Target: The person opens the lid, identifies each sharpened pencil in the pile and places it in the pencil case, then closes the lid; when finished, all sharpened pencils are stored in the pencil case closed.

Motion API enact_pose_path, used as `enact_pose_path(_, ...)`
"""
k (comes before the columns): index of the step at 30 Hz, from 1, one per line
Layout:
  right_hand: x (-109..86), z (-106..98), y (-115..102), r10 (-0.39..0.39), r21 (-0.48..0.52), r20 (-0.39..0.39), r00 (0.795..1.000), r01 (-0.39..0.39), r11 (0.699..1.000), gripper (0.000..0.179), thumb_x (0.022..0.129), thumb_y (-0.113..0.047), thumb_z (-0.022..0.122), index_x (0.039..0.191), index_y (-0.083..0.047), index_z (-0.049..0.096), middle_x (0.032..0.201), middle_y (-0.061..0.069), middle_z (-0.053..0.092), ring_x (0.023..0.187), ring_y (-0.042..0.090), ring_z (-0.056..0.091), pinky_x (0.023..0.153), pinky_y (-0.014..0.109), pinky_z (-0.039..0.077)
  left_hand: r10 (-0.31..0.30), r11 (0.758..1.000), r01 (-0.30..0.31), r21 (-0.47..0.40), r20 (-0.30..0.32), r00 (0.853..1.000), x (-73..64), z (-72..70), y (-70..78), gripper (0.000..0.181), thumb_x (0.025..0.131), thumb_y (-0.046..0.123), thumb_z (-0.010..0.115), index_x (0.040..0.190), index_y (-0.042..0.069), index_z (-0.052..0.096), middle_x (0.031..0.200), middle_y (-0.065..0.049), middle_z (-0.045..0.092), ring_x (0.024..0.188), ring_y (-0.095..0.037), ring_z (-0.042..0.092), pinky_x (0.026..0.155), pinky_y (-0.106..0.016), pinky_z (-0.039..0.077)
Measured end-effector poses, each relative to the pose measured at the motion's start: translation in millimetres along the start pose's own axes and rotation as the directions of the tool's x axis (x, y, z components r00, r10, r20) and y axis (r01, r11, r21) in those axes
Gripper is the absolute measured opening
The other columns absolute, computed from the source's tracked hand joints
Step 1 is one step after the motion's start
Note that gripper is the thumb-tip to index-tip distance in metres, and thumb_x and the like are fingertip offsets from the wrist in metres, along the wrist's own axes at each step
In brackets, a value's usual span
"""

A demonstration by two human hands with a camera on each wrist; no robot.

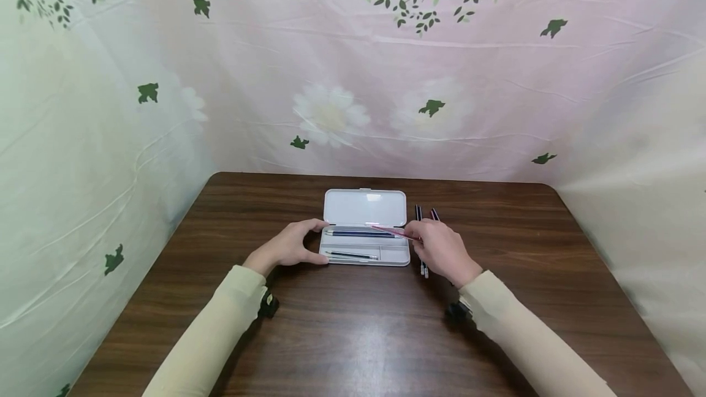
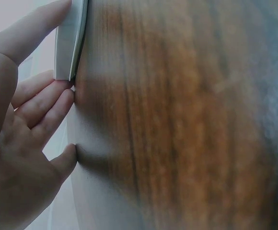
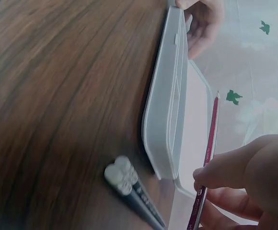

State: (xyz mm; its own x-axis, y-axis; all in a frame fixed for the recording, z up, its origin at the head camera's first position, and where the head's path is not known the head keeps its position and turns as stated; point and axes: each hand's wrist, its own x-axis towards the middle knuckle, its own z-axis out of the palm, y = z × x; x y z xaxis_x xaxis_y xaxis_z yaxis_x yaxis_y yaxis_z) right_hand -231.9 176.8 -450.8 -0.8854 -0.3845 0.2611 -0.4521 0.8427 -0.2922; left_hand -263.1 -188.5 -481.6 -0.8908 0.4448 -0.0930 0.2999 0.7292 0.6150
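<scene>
A white pencil case [image 1: 394, 256] lies on the table with its lid [image 1: 353, 208] raised toward the back. My left hand [image 1: 289, 245] holds its left end, thumb at the front corner and fingers toward the back one. Dark pencils [image 1: 358, 234] lie in the long rear compartment, and a short, thin dark item [image 1: 352, 255] is in the front left one. Above the right end of the case, my right hand [image 1: 441, 250] pinches a red pencil [image 3: 212, 132], its sharpened tip pointing left over the case. Under that hand, dark pencils [image 3: 141, 199] with pale ends lie on the table.
The brown wooden table [image 1: 353, 336] extends around the case on all sides. A patterned cloth [image 1: 364, 97] with leaves and flowers hangs behind the table and along both sides. Another pencil end [image 1: 435, 214] shows just behind my right hand.
</scene>
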Motion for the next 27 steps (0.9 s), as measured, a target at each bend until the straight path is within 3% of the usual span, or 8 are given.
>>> enact_pose_path(4, 6.0, 3, -8, -0.039, 0.006, -0.009, 0.999, 0.039, 0.999, 0.024, 0.088, 0.002, 0.073, 0.102, -0.016, 0.079, 0.095, 0.002, 0.074, 0.082, 0.02, 0.065, 0.063, 0.045, 0.056, -0.004, 1.0, 0.004, -0.001, 0.0, 1.0, -0.4, -0.5, 0.5, 0.088, 0.078, 0.049, 0.092, 0.152, 0.019, 0.054, 0.143, -0.005, 0.06, 0.138, -0.024, 0.051, 0.12, -0.051, 0.037)
enact_pose_path(11, 17.8, 11, -21, -0.048, 0.008, 0.032, 0.998, 0.048, 0.999, 0.021, 0.092, 0.002, 0.074, 0.102, -0.015, 0.081, 0.102, 0.002, 0.078, 0.097, 0.024, 0.072, 0.079, 0.046, 0.06, -0.008, 1.0, 0.008, -0.001, 0.001, 1.0, -0.6, -0.6, 0.7, 0.088, 0.079, 0.049, 0.092, 0.152, 0.018, 0.054, 0.143, -0.006, 0.06, 0.138, -0.025, 0.051, 0.12, -0.051, 0.036)
enact_pose_path(15, 23.6, 19, -26, -0.071, -0.008, 0.055, 0.996, 0.071, 0.997, 0.025, 0.093, 0.004, 0.07, 0.101, -0.016, 0.081, 0.101, 0.002, 0.078, 0.096, 0.026, 0.072, 0.078, 0.046, 0.06, -0.008, 1.0, 0.008, 0.0, 0.003, 1.0, -0.5, 0.0, 0.7, 0.088, 0.079, 0.049, 0.092, 0.152, 0.018, 0.054, 0.143, -0.006, 0.06, 0.138, -0.025, 0.051, 0.12, -0.051, 0.036)
enact_pose_path(21, 30.9, 31, -32, -0.096, -0.021, 0.06, 0.994, 0.097, 0.995, 0.039, 0.086, 0.015, 0.063, 0.101, -0.016, 0.081, 0.098, 0.002, 0.077, 0.092, 0.027, 0.072, 0.073, 0.046, 0.06, -0.007, 1.0, 0.007, -0.004, 0.002, 1.0, -0.9, -0.1, 1.1, 0.088, 0.079, 0.049, 0.092, 0.152, 0.017, 0.054, 0.143, -0.007, 0.06, 0.138, -0.025, 0.051, 0.12, -0.052, 0.036)
enact_pose_path(27, 37.0, 38, -40, -0.104, 0.0, 0.083, 0.991, 0.104, 0.995, 0.04, 0.085, 0.017, 0.063, 0.102, -0.015, 0.082, 0.1, 0.004, 0.077, 0.095, 0.028, 0.072, 0.08, 0.046, 0.06, -0.002, 1.0, 0.002, -0.005, 0.003, 1.0, -1.0, -1.0, 1.4, 0.089, 0.079, 0.049, 0.092, 0.152, 0.017, 0.054, 0.143, -0.007, 0.06, 0.138, -0.026, 0.051, 0.12, -0.052, 0.036)
